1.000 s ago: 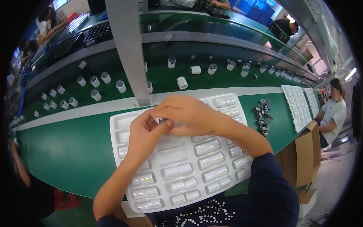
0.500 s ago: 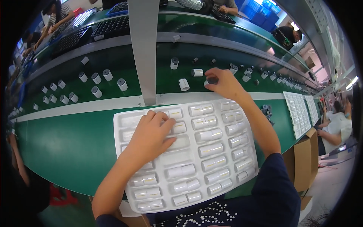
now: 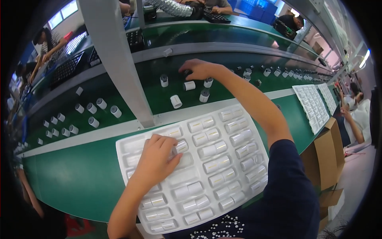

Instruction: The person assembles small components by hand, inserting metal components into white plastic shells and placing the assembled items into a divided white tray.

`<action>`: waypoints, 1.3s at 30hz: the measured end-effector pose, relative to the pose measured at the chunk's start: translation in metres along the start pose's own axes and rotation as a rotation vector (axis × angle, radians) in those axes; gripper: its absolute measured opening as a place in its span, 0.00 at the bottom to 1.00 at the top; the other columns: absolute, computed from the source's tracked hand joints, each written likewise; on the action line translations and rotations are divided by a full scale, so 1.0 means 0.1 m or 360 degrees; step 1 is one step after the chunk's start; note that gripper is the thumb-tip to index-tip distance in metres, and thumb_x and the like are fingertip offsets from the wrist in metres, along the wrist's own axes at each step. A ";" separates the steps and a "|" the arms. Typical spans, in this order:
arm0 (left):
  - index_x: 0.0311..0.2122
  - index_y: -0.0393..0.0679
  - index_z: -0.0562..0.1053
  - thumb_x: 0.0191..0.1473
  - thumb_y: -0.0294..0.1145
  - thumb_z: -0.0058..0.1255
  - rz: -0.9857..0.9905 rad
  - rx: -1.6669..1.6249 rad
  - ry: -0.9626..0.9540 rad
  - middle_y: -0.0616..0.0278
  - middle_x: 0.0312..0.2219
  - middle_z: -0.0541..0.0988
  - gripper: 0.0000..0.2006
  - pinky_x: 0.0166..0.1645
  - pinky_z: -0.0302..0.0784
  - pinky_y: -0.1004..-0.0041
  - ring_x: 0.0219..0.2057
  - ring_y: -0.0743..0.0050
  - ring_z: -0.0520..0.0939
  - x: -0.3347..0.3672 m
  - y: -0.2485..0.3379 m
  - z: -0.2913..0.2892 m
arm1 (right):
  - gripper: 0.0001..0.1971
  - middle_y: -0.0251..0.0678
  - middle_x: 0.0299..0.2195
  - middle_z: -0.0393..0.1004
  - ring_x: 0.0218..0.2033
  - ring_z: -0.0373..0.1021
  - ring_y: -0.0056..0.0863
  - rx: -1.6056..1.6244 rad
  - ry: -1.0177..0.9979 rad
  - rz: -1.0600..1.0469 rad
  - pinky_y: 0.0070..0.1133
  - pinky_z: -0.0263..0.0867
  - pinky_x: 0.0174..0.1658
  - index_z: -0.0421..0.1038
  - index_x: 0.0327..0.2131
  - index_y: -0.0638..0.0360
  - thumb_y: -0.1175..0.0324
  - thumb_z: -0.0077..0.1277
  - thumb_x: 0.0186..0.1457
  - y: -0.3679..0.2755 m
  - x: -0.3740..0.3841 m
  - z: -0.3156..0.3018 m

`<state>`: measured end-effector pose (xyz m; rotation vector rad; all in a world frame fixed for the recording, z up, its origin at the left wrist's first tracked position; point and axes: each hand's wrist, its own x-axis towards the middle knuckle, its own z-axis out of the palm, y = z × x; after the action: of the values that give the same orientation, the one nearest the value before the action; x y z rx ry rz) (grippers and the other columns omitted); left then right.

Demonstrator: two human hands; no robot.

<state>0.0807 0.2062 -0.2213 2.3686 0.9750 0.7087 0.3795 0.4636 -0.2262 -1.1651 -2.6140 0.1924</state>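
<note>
A white plastic tray [image 3: 254, 133] with rows of pockets lies on the green bench in front of me; many pockets hold small white cylinders. My left hand [image 3: 157, 157] rests flat on the tray's left part, fingertips on a cylinder [image 3: 182, 145] in a pocket. My right hand [image 3: 199, 68] is stretched far out over the dark conveyor belt [image 3: 131, 103], fingers curled down onto a small cylinder [image 3: 187, 73]. More white cylinders [image 3: 189, 85] stand or lie on the belt just below that hand.
A grey metal post [image 3: 119, 67] rises at the tray's far left corner. More cylinders [image 3: 92, 119] ride the belt at left and right. More filled trays [image 3: 312, 105] lie to the right, beside cardboard boxes [image 3: 324, 159]. Other people work at left, right and behind.
My right hand has left the tray and reached out over the belt to the cylinders. My left hand stayed on the tray, shifting slightly.
</note>
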 end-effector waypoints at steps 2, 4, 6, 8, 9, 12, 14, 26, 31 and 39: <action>0.44 0.42 0.72 0.48 0.27 0.58 0.0020 0.0279 0.0016 0.57 0.37 0.74 0.16 0.62 0.58 0.53 0.44 0.56 0.72 0.00 0.10 -0.09 | 0.27 0.42 0.45 0.75 0.46 0.72 0.37 0.0076 -0.0441 0.0272 0.29 0.67 0.53 0.70 0.51 0.60 0.61 0.58 0.47 -0.05 0.15 -0.08; 0.45 0.43 0.72 0.48 0.27 0.57 0.0047 0.0303 -0.0023 0.58 0.37 0.74 0.17 0.63 0.52 0.49 0.45 0.56 0.71 -0.04 0.07 -0.05 | 0.25 0.42 0.42 0.75 0.44 0.73 0.36 0.0062 -0.0409 0.0342 0.28 0.68 0.50 0.70 0.50 0.60 0.61 0.59 0.48 -0.06 0.11 -0.13; 0.47 0.44 0.72 0.49 0.27 0.56 0.0074 0.0319 -0.0057 0.58 0.37 0.73 0.18 0.65 0.47 0.45 0.46 0.56 0.70 -0.06 0.05 -0.03 | 0.24 0.42 0.40 0.76 0.41 0.75 0.34 0.0043 -0.0383 0.0413 0.27 0.70 0.48 0.70 0.49 0.61 0.62 0.60 0.48 -0.08 0.03 -0.18; 0.48 0.46 0.72 0.49 0.27 0.55 0.0078 0.0367 -0.0107 0.59 0.37 0.72 0.18 0.65 0.48 0.45 0.47 0.56 0.69 -0.13 0.05 -0.05 | 0.22 0.40 0.37 0.76 0.36 0.76 0.29 0.0714 0.0092 0.0629 0.22 0.72 0.41 0.72 0.46 0.65 0.63 0.61 0.50 -0.41 -0.05 -0.23; 0.48 0.46 0.72 0.49 0.27 0.55 0.0085 0.0354 -0.0099 0.59 0.37 0.72 0.18 0.65 0.48 0.45 0.47 0.56 0.69 -0.12 0.03 -0.04 | 0.22 0.40 0.37 0.76 0.36 0.76 0.29 0.0700 0.0086 0.0636 0.22 0.72 0.41 0.72 0.46 0.65 0.63 0.61 0.50 -0.54 -0.14 -0.26; 0.47 0.45 0.72 0.47 0.26 0.57 0.0120 0.0245 -0.0035 0.58 0.36 0.72 0.19 0.65 0.49 0.50 0.47 0.54 0.69 -0.10 0.02 -0.09 | 0.17 0.38 0.35 0.75 0.30 0.73 0.18 0.1737 0.0512 0.0727 0.13 0.70 0.31 0.72 0.42 0.66 0.64 0.60 0.54 -1.00 -0.40 -0.34; 0.48 0.44 0.71 0.47 0.24 0.59 0.0060 0.0081 0.0134 0.58 0.37 0.73 0.21 0.61 0.60 0.57 0.44 0.58 0.72 -0.10 0.04 -0.15 | 0.14 0.36 0.36 0.75 0.27 0.69 0.11 0.2496 0.0562 0.0874 0.07 0.64 0.25 0.72 0.41 0.65 0.63 0.58 0.58 -1.24 -0.53 -0.32; 0.53 0.43 0.67 0.60 0.27 0.50 -0.1008 -0.2581 0.0407 0.58 0.40 0.77 0.16 0.43 0.80 0.77 0.37 0.71 0.80 -0.09 -0.18 -0.12 | 0.15 0.30 0.35 0.73 0.35 0.72 0.20 0.2701 0.0177 0.0790 0.17 0.70 0.41 0.72 0.49 0.63 0.66 0.53 0.61 -2.10 -0.95 0.04; 0.55 0.43 0.67 0.61 0.30 0.50 -0.0998 -0.2591 0.0533 0.60 0.40 0.75 0.18 0.45 0.81 0.76 0.38 0.66 0.82 -0.05 -0.17 -0.18 | 0.17 0.31 0.38 0.75 0.33 0.71 0.17 0.2524 0.0040 0.0733 0.16 0.68 0.39 0.71 0.52 0.62 0.71 0.52 0.60 -2.16 -0.96 0.00; 0.52 0.41 0.69 0.62 0.39 0.49 -0.0842 -0.2656 0.0421 0.57 0.35 0.76 0.17 0.36 0.81 0.75 0.29 0.69 0.83 -0.15 -0.31 -0.16 | 0.24 0.36 0.42 0.76 0.37 0.72 0.19 0.1871 0.0661 0.0333 0.17 0.71 0.39 0.72 0.48 0.64 0.83 0.62 0.44 -2.39 -0.99 0.05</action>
<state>0.0464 0.2183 -0.2317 0.5584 0.5671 1.0042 0.2719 0.2307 -0.1956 -0.8494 -1.5146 1.1727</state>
